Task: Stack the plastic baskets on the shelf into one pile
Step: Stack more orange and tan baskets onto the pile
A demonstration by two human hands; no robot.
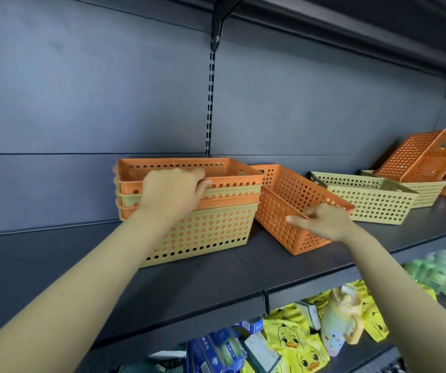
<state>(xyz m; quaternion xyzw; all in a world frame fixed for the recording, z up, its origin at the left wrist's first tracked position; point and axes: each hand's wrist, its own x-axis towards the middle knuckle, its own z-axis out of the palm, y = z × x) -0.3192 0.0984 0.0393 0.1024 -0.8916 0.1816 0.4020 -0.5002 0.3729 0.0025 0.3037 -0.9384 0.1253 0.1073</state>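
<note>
The pile (189, 208) stands on the shelf (203, 278) at about nine o'clock from the middle of the view, four baskets nested, orange and yellow by turns, the top one orange; the left hand (172, 193) rests on its near rim, fingers (200, 175) curled over the edge and closed on it, as if to steady the pile. Just beside it at three o'clock sits a loose orange basket (292, 208), tipped a little, its near corner pinched by the right hand (324, 220); the thumb lies along the rim and the fingers fold under it, clamped on the plastic. Farther toward three o'clock lie a yellow basket (370, 200), then another yellow basket (424, 191) with a tilted orange basket (418, 160) leaning in it.

These look like thin moulded plastic, full of holes, so I judge them very light and a bit springy; the walls probably flex if squeezed mid-span, while the rolled rim is the stiff part. A corner pinch will lift one, though it may swing and twist; a hold on the rim at the middle of a short side looks steadier. The walls taper, so each should drop into the pile easily if held level; set in crooked, it may jam or drag the light pile along the smooth shelf, hence the steadying hand.
</note>
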